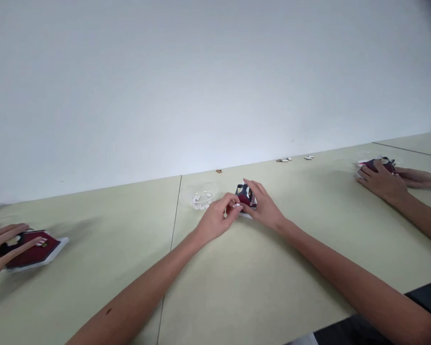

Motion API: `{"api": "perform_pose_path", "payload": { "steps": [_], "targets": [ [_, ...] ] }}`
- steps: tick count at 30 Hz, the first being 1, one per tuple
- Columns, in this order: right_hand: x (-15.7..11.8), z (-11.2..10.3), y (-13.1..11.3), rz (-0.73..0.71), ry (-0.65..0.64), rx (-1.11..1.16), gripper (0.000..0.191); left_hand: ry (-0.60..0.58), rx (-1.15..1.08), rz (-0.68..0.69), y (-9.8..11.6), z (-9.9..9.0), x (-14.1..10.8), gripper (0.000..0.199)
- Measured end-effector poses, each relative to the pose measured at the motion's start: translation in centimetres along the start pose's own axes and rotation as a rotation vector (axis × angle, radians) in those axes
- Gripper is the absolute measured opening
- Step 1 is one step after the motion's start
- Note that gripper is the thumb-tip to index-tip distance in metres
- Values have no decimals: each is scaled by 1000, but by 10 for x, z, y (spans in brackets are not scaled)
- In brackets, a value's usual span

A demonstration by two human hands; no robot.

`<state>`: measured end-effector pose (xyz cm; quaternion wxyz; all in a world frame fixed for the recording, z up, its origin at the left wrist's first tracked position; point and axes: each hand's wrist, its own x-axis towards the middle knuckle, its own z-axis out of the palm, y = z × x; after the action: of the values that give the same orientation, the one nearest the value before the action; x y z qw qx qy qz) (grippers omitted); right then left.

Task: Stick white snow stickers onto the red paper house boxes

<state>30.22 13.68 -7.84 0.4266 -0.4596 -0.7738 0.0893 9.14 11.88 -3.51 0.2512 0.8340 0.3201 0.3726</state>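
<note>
Own hands: two, both at the middle of the table, close together
Left hand (215, 220): fingertips (235, 205) drawn narrow, pinching the near edge of the folded paper piece
Right hand (264, 206): fingers (253, 188) slightly spread, curved over the top and far side of the same piece, holding it from the other side
Folded paper piece (245, 196): one, dark red with white and dark patches, held up just above the table between both hands
White paper scraps (201, 201): one small loose heap, just left of the left hand, count of pieces too small to tell
Small paper bits (283, 159): three, spaced along the far table edge, near the wall
Co-workers' hands: three in view, two at right, one at left
Right pair (382, 180): on a crumpled dark red paper (377, 166)
Left-edge hand (3, 247): fingers spread over a flat dark red card with white border (34, 251)
Table (93, 215): pale green, two seams showing
</note>
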Motion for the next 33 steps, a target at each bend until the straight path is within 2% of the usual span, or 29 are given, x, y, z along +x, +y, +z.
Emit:
{"api": "perform_pose_path", "payload": {
  "steps": [4, 8, 10, 15, 23, 33],
  "targets": [
    [-2, 3, -7, -14, 11, -56, 71, 65, -171, -145, -22, 24, -17, 21],
    [-5, 5, -9, -25, 28, -55, 74, 183, -293, -252, -33, 26, -17, 24],
    [-5, 7, -9, -32, 8, -33, 79, 206, -300, -279, -35, 25, -16, 25],
    [-5, 10, -9, -21, -54, 7, 90, 166, -256, -289, -35, 26, -15, 21],
    [-5, 7, -16, -41, -72, -74, 89, 191, -263, -301, -28, 24, -16, 13],
    [-6, 8, -18, -77, -69, -121, 91, 193, -293, -301, -27, 23, -15, 13]
  ]
}}
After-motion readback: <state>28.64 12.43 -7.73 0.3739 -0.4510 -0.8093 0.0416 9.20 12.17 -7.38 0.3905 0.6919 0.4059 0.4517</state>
